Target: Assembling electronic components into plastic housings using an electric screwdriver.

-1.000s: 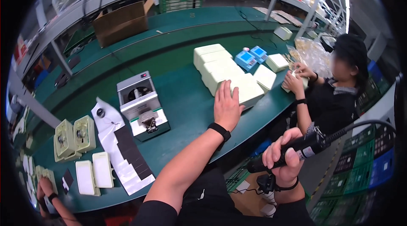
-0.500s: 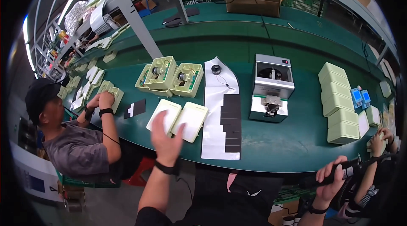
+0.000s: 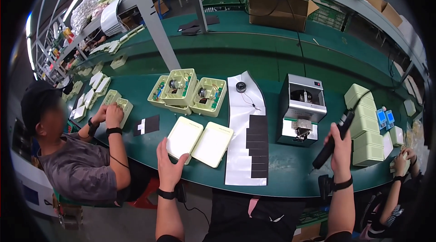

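Note:
My right hand [image 3: 341, 158] is wrapped around a black corded electric screwdriver [image 3: 323, 154], its tip pointing down and left over the table's near right part. My left hand [image 3: 170, 169] is open, fingers spread, at the near left corner of a pale green lid [image 3: 185, 135]; whether it touches the lid I cannot tell. A second pale green lid [image 3: 213, 144] lies beside the first, both with white insides up. Beyond them sit several pale green housings [image 3: 209, 97] with wires and green boards inside, one stacked on top [image 3: 180, 86].
A white sheet [image 3: 236, 160] bears black strips and a round black part [image 3: 240, 87] with a wire. Right of it stands a grey screw-feeder-like machine [image 3: 302, 105], then stacked pale green boxes [image 3: 367, 126]. Co-workers sit at left [image 3: 81, 160] and right [image 3: 399, 169]. The screwdriver's cord [image 3: 386, 89] arcs rightward.
My right hand has lifted the screwdriver from beyond the table's near edge to above the tabletop. My left hand has drawn down and left from over the lids. The whole view has shifted slightly.

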{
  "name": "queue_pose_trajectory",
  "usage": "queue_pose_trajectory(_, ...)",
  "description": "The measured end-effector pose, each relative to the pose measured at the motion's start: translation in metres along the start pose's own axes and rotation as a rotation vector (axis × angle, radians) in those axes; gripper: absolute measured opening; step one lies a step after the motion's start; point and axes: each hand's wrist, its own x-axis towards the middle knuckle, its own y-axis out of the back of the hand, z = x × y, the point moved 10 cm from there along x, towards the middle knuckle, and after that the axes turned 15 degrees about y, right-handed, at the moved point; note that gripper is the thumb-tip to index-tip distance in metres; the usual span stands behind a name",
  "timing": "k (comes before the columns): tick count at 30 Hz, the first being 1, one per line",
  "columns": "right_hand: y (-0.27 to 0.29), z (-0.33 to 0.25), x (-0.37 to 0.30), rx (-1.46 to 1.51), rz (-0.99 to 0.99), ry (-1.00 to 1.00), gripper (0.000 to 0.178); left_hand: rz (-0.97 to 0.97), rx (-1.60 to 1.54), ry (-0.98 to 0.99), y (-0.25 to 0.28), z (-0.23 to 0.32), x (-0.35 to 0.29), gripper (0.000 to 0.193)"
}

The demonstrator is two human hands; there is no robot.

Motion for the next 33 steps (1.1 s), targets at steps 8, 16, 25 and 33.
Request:
queue_pose_trajectory(8,-0.017,0.016,0.023,-0.087,-0.106,0.066,0.068,-0.027,0.069,-0.088,0.012,0.023,-0.004,0.098)
queue_pose_trajectory(16,-0.015,-0.009,0.009,-0.424,-0.142,0.296,0.070,0.060,-0.032,-0.186,0.041,0.033,-0.005,0.089)
queue_pose_trajectory(25,-0.125,-0.098,-0.103,-0.176,-0.635,0.487,0.033,-0.867,-1.298,0.388,-0.061,0.094,-0.082,0.088)
queue_pose_trajectory(33,-0.111,-0.035,-0.118,-0.055,-0.431,0.081,0.024,-1.384,-1.403,0.671,-0.132,0.134,-0.181,0.101)
